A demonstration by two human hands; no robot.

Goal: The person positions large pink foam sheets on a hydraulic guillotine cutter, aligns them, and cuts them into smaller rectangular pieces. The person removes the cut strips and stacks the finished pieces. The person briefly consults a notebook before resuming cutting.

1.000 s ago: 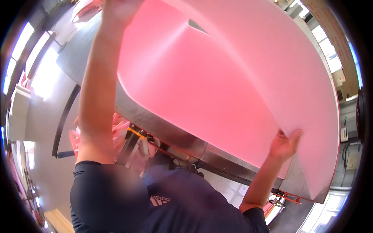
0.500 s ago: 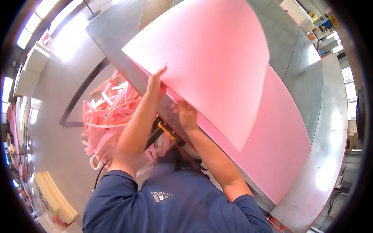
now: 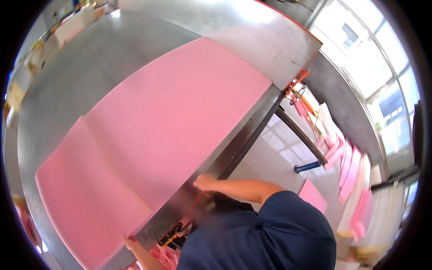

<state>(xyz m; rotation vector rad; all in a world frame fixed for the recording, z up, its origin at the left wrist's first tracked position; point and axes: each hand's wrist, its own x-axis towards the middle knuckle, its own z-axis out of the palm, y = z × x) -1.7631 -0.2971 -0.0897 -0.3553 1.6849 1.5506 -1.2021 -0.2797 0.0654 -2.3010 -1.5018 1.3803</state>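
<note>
A broad pink foam sheet (image 3: pixel 180 108) lies on the metal table, its long edge near the table's front edge. Over its left part rests another pink foam sheet (image 3: pixel 94 193), overlapping it along a slightly raised edge. My left hand (image 3: pixel 131 245) is at the near edge of this upper sheet, closed on it, with some fingers hidden. My right hand (image 3: pixel 206 182) is closed in a fist just off the lower sheet, over the table's front edge. Whatever it may hold is hidden by the fingers.
The metal table (image 3: pixel 283 49) reaches beyond the sheets. Pink foam strips (image 3: pixel 166 256) hang below its front edge by my left arm. At the right, pink and white foam pieces (image 3: pixel 351 175) stand along the wall, with a flat pink piece (image 3: pixel 312 195) on the floor.
My view has swung toward the table's right end. The upper sheet, lifted and tilted before, now lies lower over the other one. My right hand has come away from its edge.
</note>
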